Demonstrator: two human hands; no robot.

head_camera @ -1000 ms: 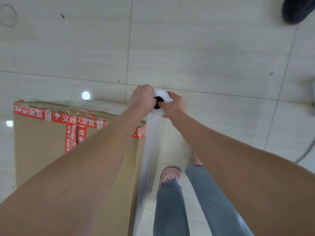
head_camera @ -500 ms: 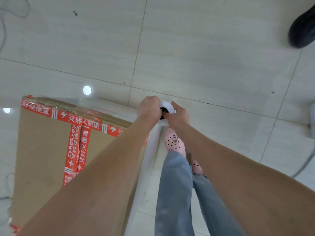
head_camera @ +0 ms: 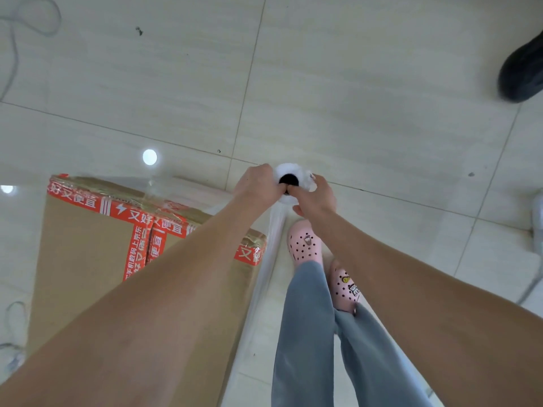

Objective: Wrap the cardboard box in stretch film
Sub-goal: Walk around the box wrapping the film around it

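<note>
Cardboard box [head_camera: 88, 259] at eight o'clock wears some film [head_camera: 152, 195] on top; left hand [head_camera: 258, 186] and right hand [head_camera: 316, 198] fingers grip the roll [head_camera: 302, 175]; more turns likely needed.

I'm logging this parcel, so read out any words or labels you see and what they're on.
"好又便宜": red tape along the cardboard box edge, repeated.
"上京东": crossing tape strip on the box; its other characters are blurred.
Pink shoe charms: too small to read.
</note>
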